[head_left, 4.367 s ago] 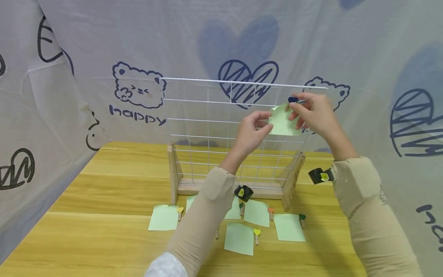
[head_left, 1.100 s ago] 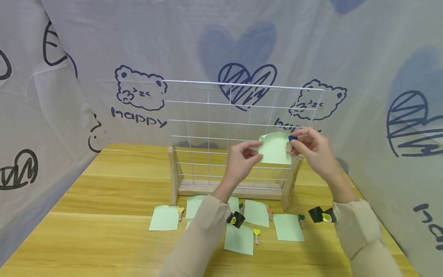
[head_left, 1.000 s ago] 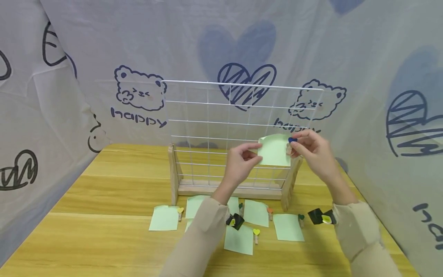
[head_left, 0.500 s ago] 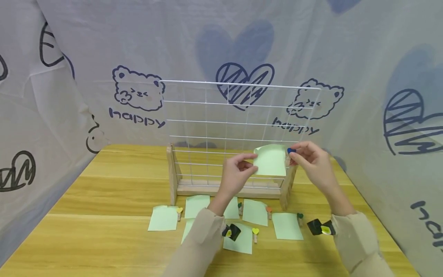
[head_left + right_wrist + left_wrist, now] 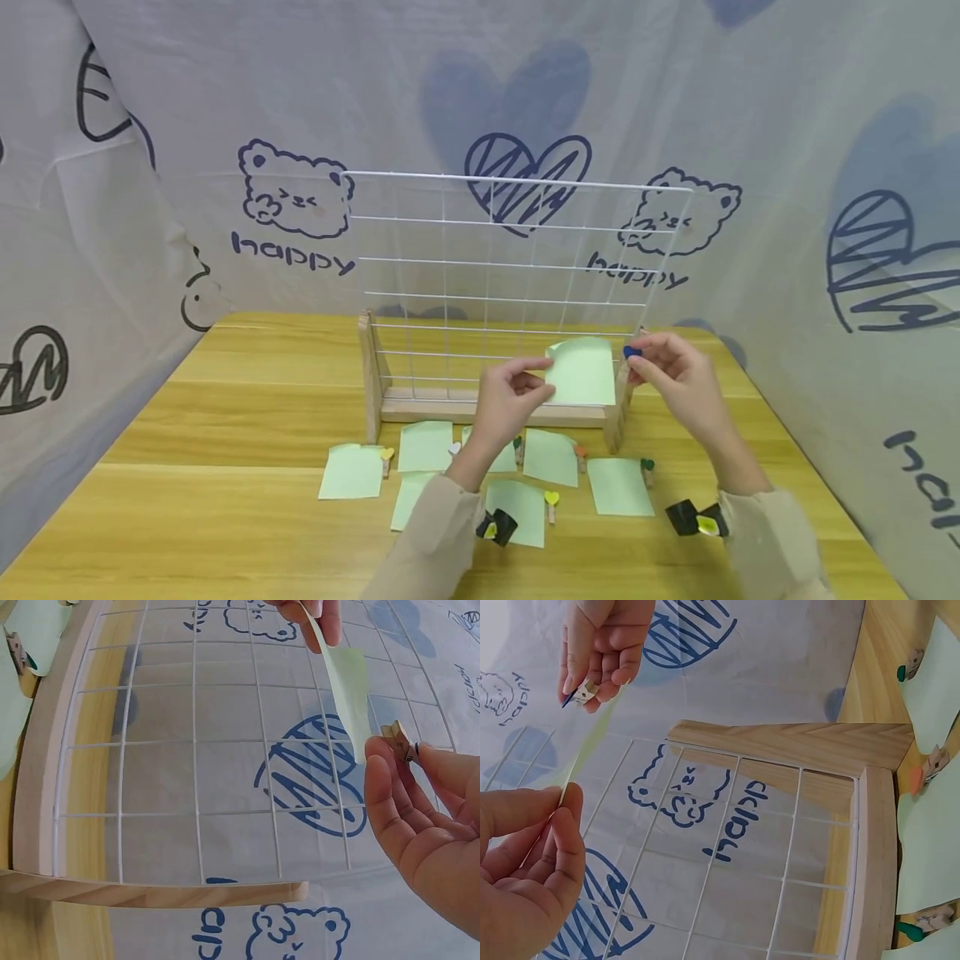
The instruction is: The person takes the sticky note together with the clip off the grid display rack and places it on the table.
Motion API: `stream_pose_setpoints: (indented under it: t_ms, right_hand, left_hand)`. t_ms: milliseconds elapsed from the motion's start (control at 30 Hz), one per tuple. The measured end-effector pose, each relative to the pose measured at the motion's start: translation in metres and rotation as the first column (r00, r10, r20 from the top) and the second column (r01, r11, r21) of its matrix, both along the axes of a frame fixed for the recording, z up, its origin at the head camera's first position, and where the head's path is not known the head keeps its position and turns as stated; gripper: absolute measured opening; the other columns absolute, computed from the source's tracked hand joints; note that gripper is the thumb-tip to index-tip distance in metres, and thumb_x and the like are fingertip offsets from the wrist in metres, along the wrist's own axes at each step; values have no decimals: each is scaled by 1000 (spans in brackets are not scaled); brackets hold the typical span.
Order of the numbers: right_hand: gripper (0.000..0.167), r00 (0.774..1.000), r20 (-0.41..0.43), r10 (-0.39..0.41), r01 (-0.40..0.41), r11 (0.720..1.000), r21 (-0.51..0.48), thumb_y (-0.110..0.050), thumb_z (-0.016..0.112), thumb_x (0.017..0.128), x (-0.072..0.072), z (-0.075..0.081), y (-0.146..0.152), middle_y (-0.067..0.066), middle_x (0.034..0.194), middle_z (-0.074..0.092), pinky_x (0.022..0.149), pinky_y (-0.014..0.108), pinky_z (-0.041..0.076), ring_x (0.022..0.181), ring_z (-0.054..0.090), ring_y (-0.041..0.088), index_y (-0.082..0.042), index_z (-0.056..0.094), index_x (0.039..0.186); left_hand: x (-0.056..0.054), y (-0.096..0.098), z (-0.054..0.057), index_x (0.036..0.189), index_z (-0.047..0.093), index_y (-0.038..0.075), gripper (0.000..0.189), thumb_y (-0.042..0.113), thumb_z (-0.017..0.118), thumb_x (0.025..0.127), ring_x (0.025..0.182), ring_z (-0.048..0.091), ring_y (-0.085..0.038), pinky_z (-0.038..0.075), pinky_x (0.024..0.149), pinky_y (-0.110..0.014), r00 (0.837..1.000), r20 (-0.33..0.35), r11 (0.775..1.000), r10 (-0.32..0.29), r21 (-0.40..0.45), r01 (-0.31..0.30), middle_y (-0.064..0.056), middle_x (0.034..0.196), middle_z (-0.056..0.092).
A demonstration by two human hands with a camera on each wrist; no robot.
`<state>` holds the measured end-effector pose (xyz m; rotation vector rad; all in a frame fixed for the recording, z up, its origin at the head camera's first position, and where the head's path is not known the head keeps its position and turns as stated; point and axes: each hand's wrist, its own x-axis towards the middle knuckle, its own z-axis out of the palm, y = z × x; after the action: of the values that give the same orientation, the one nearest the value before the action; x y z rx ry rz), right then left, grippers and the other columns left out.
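Note:
My left hand [image 5: 506, 404] pinches the left edge of a pale green sticky note [image 5: 581, 372] between thumb and fingers. Just right of the note, my right hand [image 5: 686, 379] pinches a small wooden clothespin with a blue heart [image 5: 632, 352]. The right wrist view shows the clothespin's wooden body [image 5: 397, 741] between thumb and fingertips, beside the note's free end [image 5: 352, 690]. Whether the right fingertips touch the paper, I cannot tell. Both hands are in front of the lower right of a white wire grid [image 5: 517, 181] standing in a wooden base [image 5: 427, 411].
On the wooden table [image 5: 225, 433] lie several green notes [image 5: 351, 472], most with a heart clothespin alongside, such as a yellow one [image 5: 552, 498] and an orange one [image 5: 581, 452]. My left forearm partly covers some. A printed white cloth [image 5: 405, 108] hangs behind the grid.
Both hands, with the note and clothespin, have come down from the grid's upper right to its lower right. The clothespin overlapped the note earlier; now a narrow gap shows between them.

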<state>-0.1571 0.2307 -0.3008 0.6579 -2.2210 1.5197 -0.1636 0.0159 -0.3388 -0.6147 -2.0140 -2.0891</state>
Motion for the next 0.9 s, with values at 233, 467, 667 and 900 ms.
stream_pose_setpoints:
  t_ms: [233, 467, 667, 900]
  right_hand:
    - [13, 999, 42, 2, -2, 1000, 20, 7, 53, 85, 8, -12, 1, 13, 78, 59, 59, 25, 51, 65, 58, 11, 10, 53, 98]
    - [12, 997, 81, 9, -11, 999, 30, 7, 52, 86, 17, -26, 6, 17, 77, 59, 59, 24, 51, 65, 59, 12, 10, 53, 97]
    - [11, 994, 103, 40, -41, 999, 9, 8, 51, 86, 21, -37, 11, 15, 76, 60, 58, 25, 51, 64, 60, 14, 12, 52, 96]
    - [11, 986, 158, 44, -47, 999, 13, 8, 53, 85, 24, -50, 20, 10, 75, 62, 56, 26, 51, 63, 60, 14, 12, 52, 95]
  left_hand:
    - [7, 1, -7, 101, 62, -6, 26, -7, 65, 76, 72, 60, -20, 50, 63, -22, 1000, 30, 1000, -9, -10, 9, -18, 88, 62]
    - [11, 2, -16, 100, 64, -4, 24, -6, 65, 76, 68, 59, -16, 49, 62, -21, 997, 74, 999, -7, -50, 11, -14, 79, 62]
    - [18, 2, -23, 100, 64, -3, 24, -5, 65, 76, 68, 59, -17, 48, 60, -20, 994, 104, 997, -23, -67, 30, -14, 76, 63]
    - [26, 4, -34, 97, 64, -5, 22, -6, 65, 75, 65, 60, -15, 46, 54, -19, 989, 139, 995, -53, -74, 63, -14, 79, 63]
